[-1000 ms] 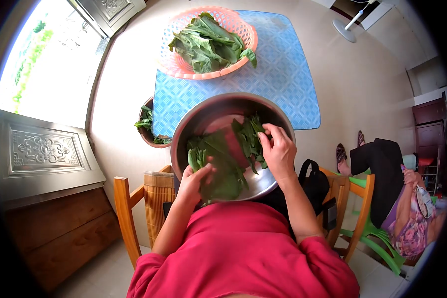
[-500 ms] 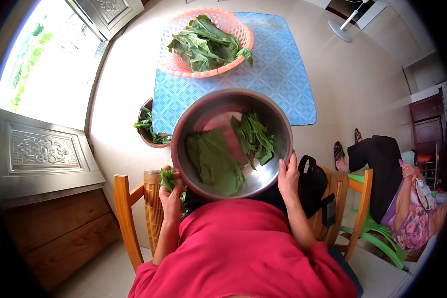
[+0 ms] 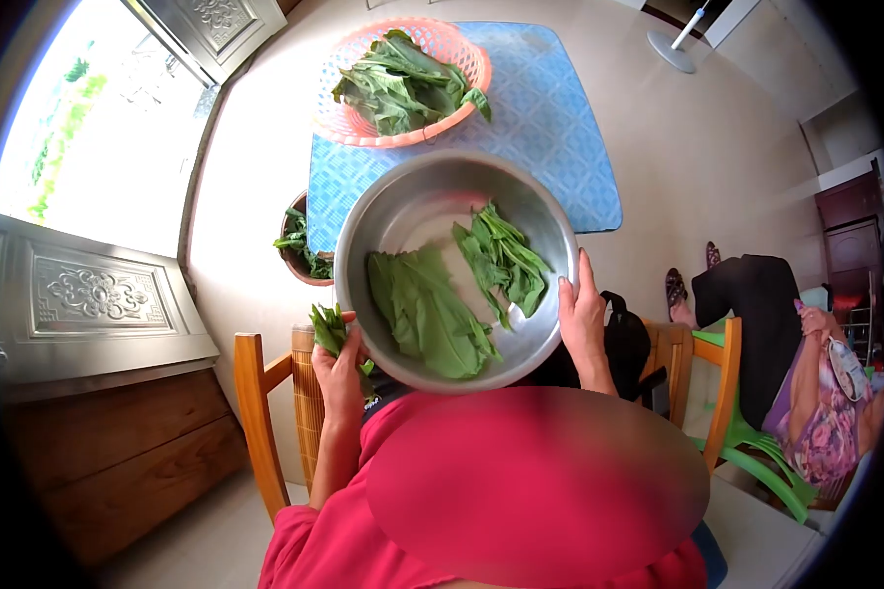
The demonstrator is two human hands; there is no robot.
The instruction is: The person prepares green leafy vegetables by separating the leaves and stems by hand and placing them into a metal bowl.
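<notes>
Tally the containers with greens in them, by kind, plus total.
Metal basin: 1
Pink openwork plastic basket: 1
Brown round container beside the table: 1
Total: 3

No lettering, brand or number can be read. Two marks might be print, placed here by the metal bowl [image 3: 393, 211]. Just below its lower left rim, on the person's dark trousers [image 3: 388, 393], sits a small whitish mark [image 3: 371, 401], too tiny to make out. Well to the right of the bowl, the pale, rounded object [image 3: 846, 369] by the seated person [image 3: 823, 432] bears darker markings, likewise too small and blurred to read.
</notes>
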